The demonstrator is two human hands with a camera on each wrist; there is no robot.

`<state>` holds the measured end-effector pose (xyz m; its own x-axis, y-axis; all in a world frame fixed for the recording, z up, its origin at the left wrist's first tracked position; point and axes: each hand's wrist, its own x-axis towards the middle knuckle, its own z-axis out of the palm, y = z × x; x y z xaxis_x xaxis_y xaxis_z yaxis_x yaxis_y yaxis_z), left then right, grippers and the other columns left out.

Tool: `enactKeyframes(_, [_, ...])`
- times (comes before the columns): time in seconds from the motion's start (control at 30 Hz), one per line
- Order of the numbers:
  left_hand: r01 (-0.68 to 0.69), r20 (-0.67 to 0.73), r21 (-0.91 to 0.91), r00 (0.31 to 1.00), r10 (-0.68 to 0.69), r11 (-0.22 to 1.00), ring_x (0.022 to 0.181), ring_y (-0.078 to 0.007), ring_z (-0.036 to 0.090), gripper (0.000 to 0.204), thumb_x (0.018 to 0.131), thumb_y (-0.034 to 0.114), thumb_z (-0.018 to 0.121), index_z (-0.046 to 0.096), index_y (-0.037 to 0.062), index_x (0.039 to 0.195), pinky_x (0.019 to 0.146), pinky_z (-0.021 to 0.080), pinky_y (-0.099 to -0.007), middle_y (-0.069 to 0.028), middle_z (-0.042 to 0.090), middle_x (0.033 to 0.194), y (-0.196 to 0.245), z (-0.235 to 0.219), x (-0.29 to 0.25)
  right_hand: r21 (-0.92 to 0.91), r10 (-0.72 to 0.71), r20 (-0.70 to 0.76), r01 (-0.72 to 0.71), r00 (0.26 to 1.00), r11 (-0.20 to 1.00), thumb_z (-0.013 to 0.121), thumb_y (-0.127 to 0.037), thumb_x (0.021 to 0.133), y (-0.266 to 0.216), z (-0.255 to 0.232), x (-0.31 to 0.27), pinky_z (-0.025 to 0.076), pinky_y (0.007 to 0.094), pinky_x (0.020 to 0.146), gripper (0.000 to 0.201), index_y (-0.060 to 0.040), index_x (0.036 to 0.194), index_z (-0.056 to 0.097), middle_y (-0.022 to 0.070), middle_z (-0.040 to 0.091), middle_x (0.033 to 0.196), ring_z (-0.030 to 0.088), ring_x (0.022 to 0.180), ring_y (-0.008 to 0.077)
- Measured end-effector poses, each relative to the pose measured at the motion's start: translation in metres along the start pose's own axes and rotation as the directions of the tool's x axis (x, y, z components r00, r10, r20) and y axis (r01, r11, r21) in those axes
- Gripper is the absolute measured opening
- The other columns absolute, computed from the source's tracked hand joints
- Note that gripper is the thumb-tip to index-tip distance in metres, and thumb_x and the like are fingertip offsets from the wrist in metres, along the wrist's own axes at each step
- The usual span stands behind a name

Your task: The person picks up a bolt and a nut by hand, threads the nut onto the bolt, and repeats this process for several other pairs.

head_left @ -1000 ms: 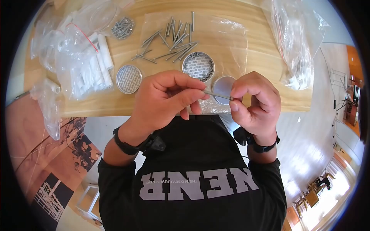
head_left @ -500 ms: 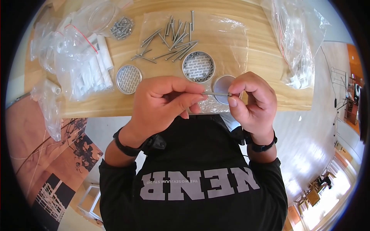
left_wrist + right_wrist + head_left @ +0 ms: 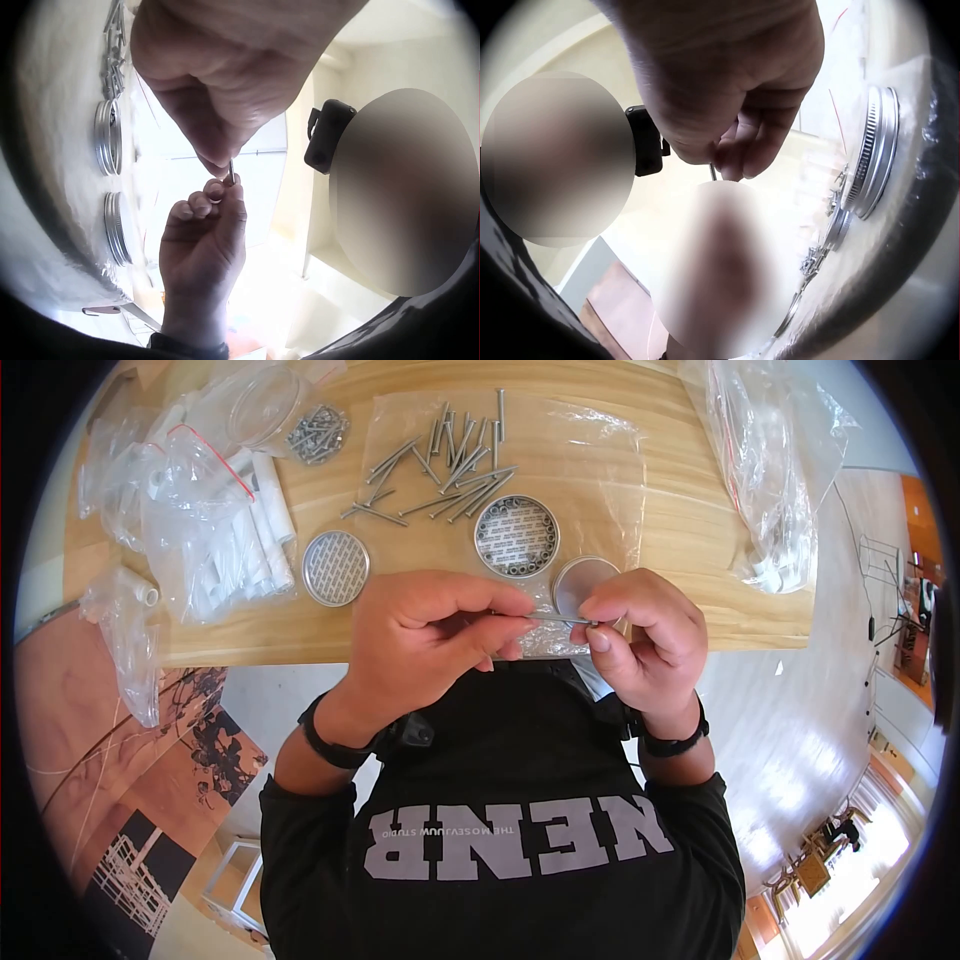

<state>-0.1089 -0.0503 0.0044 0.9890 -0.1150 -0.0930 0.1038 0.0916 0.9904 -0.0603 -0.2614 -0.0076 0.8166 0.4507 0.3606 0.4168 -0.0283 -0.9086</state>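
Between the two hands, above the table's near edge, a thin metal screw (image 3: 560, 619) lies roughly level. The left hand (image 3: 425, 625) pinches one end between thumb and index finger. At the other end, thumb and index finger of the right hand (image 3: 650, 635) pinch the tip; a small part there is mostly hidden by the fingers. In the left wrist view the screw (image 3: 232, 171) spans the short gap between the fingertips. Behind the hands a round tin lid (image 3: 515, 536) holds small nuts around its rim, and another round lid (image 3: 583, 586) is partly behind the right hand.
Loose long screws (image 3: 465, 465) lie on a clear plastic sheet (image 3: 590, 460). To the left are a round lid (image 3: 335, 567), a pile of short screws (image 3: 318, 433) and bagged white tubes (image 3: 270, 510). Another clear bag (image 3: 755, 480) lies at the right.
Both hands have moved slightly nearer the body, and the right hand has shifted a little left. The screw, still pinched at both ends, has gone from slanted to nearly level.
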Motion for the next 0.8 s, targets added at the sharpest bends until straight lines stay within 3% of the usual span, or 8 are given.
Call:
enactKeyframes(0.07, [-0.030,0.006,0.023,1.000,0.030,0.999,0.067,-0.0169,0.070,0.009,0.086,-0.009,0.066,0.067,-0.0081,0.095,0.052,0.055,-0.0225,-0.0146,0.070,0.082,-0.0020,-0.0009,-0.0006,0.000,-0.009,0.023,0.009,1.000,1.000,0.072,0.000,0.082,0.0004,0.0010,0.0000,0.047,0.0273,0.059,0.014,-0.0006,0.094,0.066,0.0077,0.063,0.080,0.060,0.068,0.0184])
enactKeyframes(0.13, [-0.055,0.006,0.084,0.998,0.055,0.995,0.067,-0.0104,0.068,0.013,0.084,-0.002,0.071,0.072,-0.0015,0.097,0.055,0.053,-0.0209,-0.0085,0.071,0.080,-0.0034,-0.0022,-0.0004,-0.024,-0.025,0.039,0.026,0.999,0.999,0.071,0.002,0.081,0.0007,0.0014,0.0003,0.047,0.0278,0.059,0.014,-0.0003,0.094,0.066,0.0084,0.063,0.080,0.061,0.069,0.0195])
enactKeyframes(0.23, [-0.118,-0.013,0.167,0.992,0.122,0.979,0.063,-0.0102,0.067,0.012,0.084,-0.002,0.071,0.072,-0.0006,0.096,0.054,0.052,-0.0215,-0.0080,0.071,0.077,-0.0037,-0.0015,0.0000,-0.043,-0.002,0.029,0.003,1.000,0.999,0.071,0.003,0.080,0.0013,0.0029,-0.0023,0.048,0.0289,0.060,0.015,-0.0002,0.095,0.067,0.0089,0.063,0.081,0.061,0.070,0.0207])
enactKeyframes(0.37, [-0.148,0.033,0.230,0.989,0.144,0.962,0.063,-0.0140,0.068,0.008,0.086,-0.007,0.066,0.068,-0.0074,0.093,0.050,0.052,-0.0212,-0.0117,0.070,0.076,0.0011,-0.0017,0.0016,-0.083,-0.044,0.022,0.046,0.999,0.995,0.073,0.003,0.079,0.0039,0.0035,-0.0024,0.049,0.0305,0.060,0.018,-0.0002,0.096,0.067,0.0091,0.063,0.082,0.063,0.071,0.0224])
enactKeyframes(0.53, [0.040,0.000,0.223,0.999,-0.041,0.974,0.055,-0.0076,0.060,0.008,0.089,-0.002,0.066,0.067,-0.0071,0.095,0.048,0.047,-0.0184,-0.0118,0.072,0.079,0.0035,-0.0023,0.0000,-0.261,-0.177,0.039,0.181,0.983,0.948,0.075,0.002,0.077,0.0038,0.0039,-0.0018,0.051,0.0300,0.058,0.022,-0.0005,0.097,0.069,0.0096,0.064,0.083,0.064,0.071,0.0227])
enactKeyframes(0.63, [0.061,-0.022,0.233,0.998,-0.057,0.971,0.053,-0.0053,0.057,0.009,0.089,-0.002,0.066,0.067,-0.0073,0.095,0.047,0.045,-0.0177,-0.0118,0.073,0.080,0.0003,-0.0016,-0.0001,-0.328,-0.228,0.021,0.222,0.973,0.918,0.075,0.002,0.077,0.0036,0.0048,-0.0008,0.051,0.0293,0.057,0.022,-0.0008,0.097,0.069,0.0099,0.065,0.083,0.065,0.069,0.0222])
enactKeyframes(0.77, [0.103,-0.027,0.230,0.995,-0.099,0.968,0.054,-0.0049,0.056,0.009,0.089,-0.001,0.067,0.067,-0.0069,0.096,0.048,0.045,-0.0176,-0.0119,0.073,0.080,0.0011,-0.0020,0.0011,-0.227,-0.129,0.014,0.129,0.992,0.965,0.074,0.002,0.078,0.0025,0.0051,-0.0032,0.051,0.0277,0.058,0.019,-0.0008,0.097,0.069,0.0090,0.066,0.082,0.065,0.069,0.0205])
enactKeyframes(0.8, [0.068,-0.026,0.252,0.998,-0.063,0.965,0.054,-0.0048,0.056,0.009,0.089,-0.001,0.067,0.067,-0.0067,0.096,0.048,0.045,-0.0175,-0.0116,0.073,0.080,-0.0002,-0.0028,0.0010,-0.115,-0.007,-0.003,0.006,1.000,0.993,0.073,0.002,0.080,0.0004,0.0068,-0.0048,0.050,0.0269,0.059,0.018,-0.0006,0.097,0.068,0.0083,0.066,0.080,0.065,0.069,0.0192])
